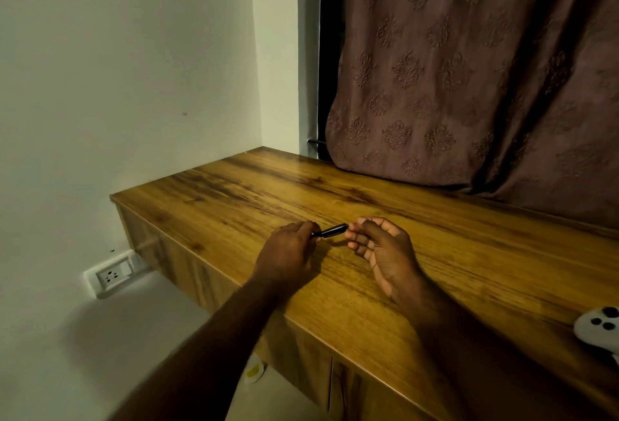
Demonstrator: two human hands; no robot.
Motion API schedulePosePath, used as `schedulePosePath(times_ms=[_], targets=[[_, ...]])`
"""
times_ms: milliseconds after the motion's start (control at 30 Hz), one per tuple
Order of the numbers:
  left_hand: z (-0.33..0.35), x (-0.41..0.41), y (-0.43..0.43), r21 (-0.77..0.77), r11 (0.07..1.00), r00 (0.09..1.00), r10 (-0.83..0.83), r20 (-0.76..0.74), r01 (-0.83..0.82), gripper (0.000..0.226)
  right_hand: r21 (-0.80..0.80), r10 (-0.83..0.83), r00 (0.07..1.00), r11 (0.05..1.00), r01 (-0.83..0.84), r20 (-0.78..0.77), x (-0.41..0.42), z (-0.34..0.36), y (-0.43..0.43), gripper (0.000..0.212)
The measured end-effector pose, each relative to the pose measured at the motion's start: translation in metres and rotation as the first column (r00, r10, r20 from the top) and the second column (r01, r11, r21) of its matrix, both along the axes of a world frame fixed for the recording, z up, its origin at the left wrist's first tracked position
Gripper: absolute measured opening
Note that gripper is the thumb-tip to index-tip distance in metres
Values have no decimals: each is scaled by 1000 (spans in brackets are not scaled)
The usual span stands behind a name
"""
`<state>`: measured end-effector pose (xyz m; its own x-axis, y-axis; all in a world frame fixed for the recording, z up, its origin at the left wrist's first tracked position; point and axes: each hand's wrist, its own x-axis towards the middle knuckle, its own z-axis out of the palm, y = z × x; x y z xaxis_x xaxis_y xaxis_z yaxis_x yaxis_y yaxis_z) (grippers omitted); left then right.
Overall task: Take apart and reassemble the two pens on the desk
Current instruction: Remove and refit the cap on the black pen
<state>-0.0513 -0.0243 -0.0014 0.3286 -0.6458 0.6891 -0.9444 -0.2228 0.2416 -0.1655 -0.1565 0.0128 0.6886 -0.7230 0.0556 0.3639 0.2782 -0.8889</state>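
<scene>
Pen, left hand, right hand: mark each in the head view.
pen [330, 230]: head view, mid-barrel, between the hands.
left hand [286, 248]: head view, back of the hand.
right hand [385, 253]: head view, palm.

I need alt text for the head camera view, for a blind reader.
A left hand grips one end of a black pen over a wooden desk; the right hand pinches its other end. A patterned curtain hangs behind.

One pen [330, 230], two hands [288, 251] [383, 253], one desk [452, 253], one curtain [469, 85], one socket [112, 274].
</scene>
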Motion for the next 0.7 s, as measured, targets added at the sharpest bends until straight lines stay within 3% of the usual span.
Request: schedulePosePath(times_ms=[367, 700], targets=[[1, -2, 2, -5, 1000, 999, -28, -25, 28, 46, -101, 4, 999, 995, -9, -53, 1, -4, 1, 12], [1, -1, 2, 8, 999, 999, -32, -7, 32, 38, -140, 6, 997, 990, -18, -81, 1, -5, 2, 11]])
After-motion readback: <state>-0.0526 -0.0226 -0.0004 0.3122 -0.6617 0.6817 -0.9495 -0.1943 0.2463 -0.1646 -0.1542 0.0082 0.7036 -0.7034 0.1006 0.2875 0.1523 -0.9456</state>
